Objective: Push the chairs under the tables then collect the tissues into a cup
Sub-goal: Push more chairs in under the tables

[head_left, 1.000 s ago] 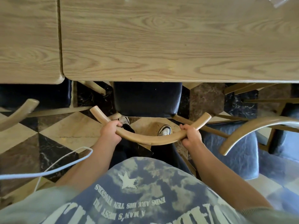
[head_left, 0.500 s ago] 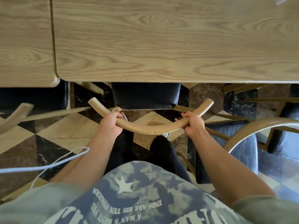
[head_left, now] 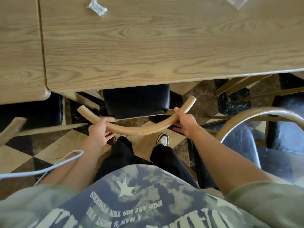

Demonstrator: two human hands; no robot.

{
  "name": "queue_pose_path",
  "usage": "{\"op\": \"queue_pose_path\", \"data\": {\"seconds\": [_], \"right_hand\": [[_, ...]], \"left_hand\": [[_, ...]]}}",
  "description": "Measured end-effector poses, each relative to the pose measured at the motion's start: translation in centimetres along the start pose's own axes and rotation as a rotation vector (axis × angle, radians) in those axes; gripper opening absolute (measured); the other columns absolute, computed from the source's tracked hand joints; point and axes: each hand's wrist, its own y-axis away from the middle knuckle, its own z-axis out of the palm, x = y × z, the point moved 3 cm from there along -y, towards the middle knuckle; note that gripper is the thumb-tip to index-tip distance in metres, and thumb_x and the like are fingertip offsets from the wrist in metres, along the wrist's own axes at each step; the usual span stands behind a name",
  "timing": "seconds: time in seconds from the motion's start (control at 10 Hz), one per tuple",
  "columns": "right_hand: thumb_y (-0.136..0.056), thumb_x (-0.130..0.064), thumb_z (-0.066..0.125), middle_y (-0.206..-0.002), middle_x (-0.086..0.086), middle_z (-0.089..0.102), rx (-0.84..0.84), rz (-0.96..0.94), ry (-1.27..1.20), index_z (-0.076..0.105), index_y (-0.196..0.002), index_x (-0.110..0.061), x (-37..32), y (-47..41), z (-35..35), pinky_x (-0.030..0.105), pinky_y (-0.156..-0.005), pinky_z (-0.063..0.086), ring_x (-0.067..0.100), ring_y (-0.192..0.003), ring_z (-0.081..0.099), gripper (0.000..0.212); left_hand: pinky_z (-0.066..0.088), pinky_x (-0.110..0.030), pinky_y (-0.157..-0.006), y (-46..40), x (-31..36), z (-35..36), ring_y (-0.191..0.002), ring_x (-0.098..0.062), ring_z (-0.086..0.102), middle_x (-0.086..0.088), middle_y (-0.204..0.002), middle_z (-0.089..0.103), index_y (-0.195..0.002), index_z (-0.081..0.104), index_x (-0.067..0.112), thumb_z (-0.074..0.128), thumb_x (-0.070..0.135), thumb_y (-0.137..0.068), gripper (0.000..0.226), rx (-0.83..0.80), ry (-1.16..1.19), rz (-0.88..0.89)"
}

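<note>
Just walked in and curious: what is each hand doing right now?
Left hand: holding the curved tan wooden chair backrest.
Right hand: holding the same backrest.

Underfoot, a checkered floor [head_left: 54, 148] of cream, brown and black marble tiles. Across its left side, a looped white cable [head_left: 49, 168]. Nearer the camera, black trousers [head_left: 121, 155] and a white-and-black sneaker [head_left: 163, 139]. Lowest in view, a blue-and-grey cloud-print shirt [head_left: 131, 203] with a white star and pale lettering.
</note>
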Motion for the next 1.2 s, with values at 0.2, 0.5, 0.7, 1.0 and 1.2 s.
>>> {"op": "queue_pose_path", "data": {"seconds": [0.2, 0.5, 0.7, 1.0, 1.2], "right_hand": [[-0.105, -0.041, 0.054, -0.11, 0.005, 0.072, 0.067, -0.046, -0.087, 0.057, -0.14, -0.012, 1.6, 2.4, -6.6, 0.038, -0.077, 0.06, 0.024, -0.101, 0.073, 0.046], [-0.103, -0.012, 0.056, -0.143, 0.02, 0.059, 0.141, -0.133, -0.221, 0.056, -0.139, -0.006, 6.7, 5.7, -13.3, 0.05, -0.105, 0.05, 0.034, -0.123, 0.062, 0.037], [-0.101, -0.01, 0.052, -0.131, 0.023, 0.066, 0.215, -0.028, -0.321, 0.067, -0.12, -0.005, 9.1, 7.3, -12.9, 0.056, -0.105, 0.05, 0.027, -0.095, 0.068, 0.025], [-0.097, -0.028, 0.056, -0.088, 0.014, 0.065, 0.354, 0.146, -0.706, 0.065, -0.093, -0.004, 12.0, 5.6, -17.0, 0.045, -0.075, 0.062, 0.029, -0.078, 0.066, 0.026], [-0.1, -0.035, 0.06, -0.099, 0.005, 0.064, 0.016, 0.131, -0.873, 0.065, -0.107, -0.018, 10.0, 4.2, -17.5, 0.039, -0.082, 0.053, 0.021, -0.089, 0.06, 0.019]], "left_hand": [[0.058, -0.055, -0.096, 4.5, -5.4, 4.2, -0.096, -0.034, 0.07, -0.02, -0.109, 0.07, -0.119, 0.058, 0.0, 0.055, 0.045, -0.105, 0.047, -0.028, -0.387, -0.039], [0.06, -0.041, -0.064, 9.2, -9.5, 13.5, -0.079, -0.033, 0.078, -0.017, -0.087, 0.081, -0.117, 0.065, 0.002, 0.055, 0.048, -0.103, 0.049, -0.502, -0.837, -0.035], [0.064, -0.04, -0.061, 11.3, -10.0, 20.4, -0.08, -0.034, 0.08, -0.017, -0.091, 0.081, -0.116, 0.065, 0.004, 0.052, 0.035, -0.108, 0.035, -0.651, -1.048, 0.081], [0.059, -0.044, -0.068, 16.4, -12.7, 31.7, -0.097, -0.033, 0.072, -0.016, -0.109, 0.074, -0.126, 0.064, 0.003, 0.054, 0.032, -0.105, 0.037, -0.674, -1.301, 0.247], [0.052, -0.055, -0.105, 20.1, -14.9, 38.9, -0.133, -0.035, 0.055, -0.015, -0.147, 0.056, -0.141, 0.055, 0.013, 0.059, 0.03, -0.104, 0.041, -0.636, -1.381, 0.384]]}}
